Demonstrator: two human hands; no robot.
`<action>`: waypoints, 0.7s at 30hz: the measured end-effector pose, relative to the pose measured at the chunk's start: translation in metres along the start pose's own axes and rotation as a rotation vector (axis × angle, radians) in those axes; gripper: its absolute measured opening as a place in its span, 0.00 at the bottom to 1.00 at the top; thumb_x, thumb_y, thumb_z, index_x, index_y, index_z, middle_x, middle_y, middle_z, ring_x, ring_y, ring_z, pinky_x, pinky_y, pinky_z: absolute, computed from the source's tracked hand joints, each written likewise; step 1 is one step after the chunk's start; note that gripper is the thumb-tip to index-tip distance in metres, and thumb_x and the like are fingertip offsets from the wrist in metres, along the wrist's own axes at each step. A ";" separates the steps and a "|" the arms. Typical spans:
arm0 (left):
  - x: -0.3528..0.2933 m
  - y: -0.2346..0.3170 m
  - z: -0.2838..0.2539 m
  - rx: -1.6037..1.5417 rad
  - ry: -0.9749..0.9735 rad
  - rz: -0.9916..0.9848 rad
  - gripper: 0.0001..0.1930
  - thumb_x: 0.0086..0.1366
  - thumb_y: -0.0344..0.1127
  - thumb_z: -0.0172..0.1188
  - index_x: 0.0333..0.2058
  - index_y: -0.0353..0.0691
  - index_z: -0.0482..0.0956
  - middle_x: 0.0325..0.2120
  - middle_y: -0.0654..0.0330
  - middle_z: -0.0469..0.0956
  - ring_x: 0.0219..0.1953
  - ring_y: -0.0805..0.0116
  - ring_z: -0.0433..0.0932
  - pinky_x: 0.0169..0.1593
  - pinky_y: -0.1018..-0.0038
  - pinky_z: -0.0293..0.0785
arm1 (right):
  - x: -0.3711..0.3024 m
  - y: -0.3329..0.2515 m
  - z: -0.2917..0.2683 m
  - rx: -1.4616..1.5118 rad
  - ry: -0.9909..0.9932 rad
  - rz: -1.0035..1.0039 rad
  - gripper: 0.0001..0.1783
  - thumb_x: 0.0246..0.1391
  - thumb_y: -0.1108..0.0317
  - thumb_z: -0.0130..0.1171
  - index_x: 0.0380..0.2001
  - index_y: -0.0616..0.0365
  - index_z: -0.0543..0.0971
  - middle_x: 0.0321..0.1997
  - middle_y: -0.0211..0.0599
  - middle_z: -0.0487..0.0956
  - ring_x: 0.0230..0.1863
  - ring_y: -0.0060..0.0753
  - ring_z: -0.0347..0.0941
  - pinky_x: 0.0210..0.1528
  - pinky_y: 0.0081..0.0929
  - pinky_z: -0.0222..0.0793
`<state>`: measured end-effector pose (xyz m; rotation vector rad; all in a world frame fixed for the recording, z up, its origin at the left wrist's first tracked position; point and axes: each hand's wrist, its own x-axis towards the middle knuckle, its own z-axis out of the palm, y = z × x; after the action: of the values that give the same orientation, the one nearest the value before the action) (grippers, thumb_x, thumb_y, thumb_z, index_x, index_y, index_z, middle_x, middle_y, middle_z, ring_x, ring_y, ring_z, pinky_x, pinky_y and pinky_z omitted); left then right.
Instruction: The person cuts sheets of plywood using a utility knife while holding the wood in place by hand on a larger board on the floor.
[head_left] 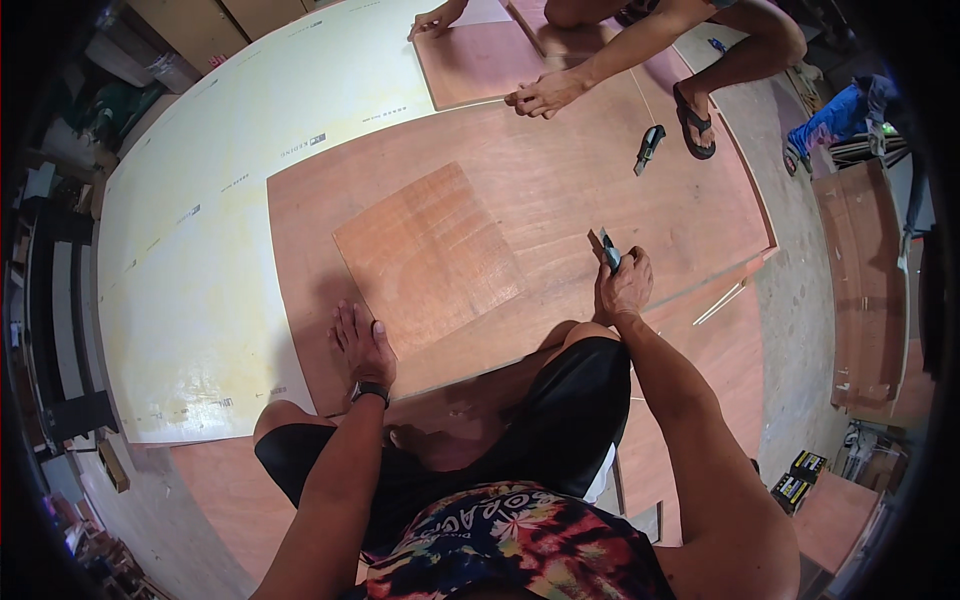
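Note:
My left hand (361,345) lies flat with its fingers stretched out, beside the lower left edge of a square plywood piece (432,262). That piece rests at an angle on a larger plywood sheet (560,190). In my right hand (627,287) is a utility knife (611,256), its blade pointing away from me. The knife is just above or on the big sheet, right of the square piece; I cannot tell whether it touches. A second utility knife (649,149) lies on the sheet farther off.
Across from me a co-worker's hands (545,95) rest at another plywood piece (480,62). A white sheet (190,270) with printed marks spreads to the left. The co-worker's sandalled foot (697,120) is at the far right. Plywood panels (862,290) lean at the right.

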<state>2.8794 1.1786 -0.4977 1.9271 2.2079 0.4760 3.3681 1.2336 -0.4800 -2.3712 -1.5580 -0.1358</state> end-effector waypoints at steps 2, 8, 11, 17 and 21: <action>0.000 -0.001 -0.001 0.011 -0.007 0.002 0.34 0.80 0.53 0.38 0.72 0.33 0.62 0.78 0.44 0.51 0.80 0.45 0.44 0.79 0.43 0.33 | 0.000 -0.001 -0.001 0.001 -0.008 -0.002 0.18 0.55 0.57 0.69 0.41 0.60 0.80 0.62 0.48 0.74 0.68 0.53 0.67 0.68 0.51 0.61; 0.001 0.000 0.000 0.014 -0.021 -0.007 0.34 0.79 0.53 0.39 0.72 0.33 0.61 0.78 0.44 0.50 0.80 0.44 0.44 0.78 0.42 0.33 | 0.000 0.000 -0.001 -0.004 0.025 -0.018 0.17 0.55 0.58 0.69 0.40 0.60 0.80 0.61 0.48 0.74 0.66 0.54 0.68 0.67 0.50 0.63; 0.000 0.000 0.000 0.013 -0.020 -0.002 0.33 0.79 0.52 0.40 0.72 0.33 0.61 0.78 0.44 0.50 0.80 0.44 0.44 0.78 0.42 0.32 | 0.000 0.001 0.000 -0.036 0.072 -0.059 0.18 0.59 0.55 0.67 0.39 0.60 0.80 0.59 0.48 0.75 0.63 0.55 0.70 0.64 0.49 0.66; 0.000 0.002 -0.003 0.007 -0.026 -0.003 0.33 0.79 0.51 0.40 0.72 0.33 0.61 0.77 0.43 0.51 0.80 0.43 0.44 0.78 0.42 0.33 | 0.001 0.000 0.001 -0.009 0.009 -0.003 0.18 0.57 0.56 0.69 0.41 0.60 0.81 0.63 0.48 0.74 0.68 0.53 0.67 0.68 0.50 0.62; 0.001 0.002 -0.002 -0.001 -0.006 0.007 0.33 0.79 0.51 0.41 0.72 0.33 0.61 0.77 0.43 0.52 0.80 0.43 0.44 0.78 0.42 0.34 | 0.001 0.000 0.001 -0.035 0.013 0.004 0.21 0.61 0.52 0.65 0.42 0.61 0.82 0.63 0.49 0.74 0.68 0.54 0.67 0.68 0.50 0.62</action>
<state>2.8807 1.1791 -0.4954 1.9335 2.1975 0.4722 3.3681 1.2348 -0.4810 -2.3953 -1.5578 -0.1783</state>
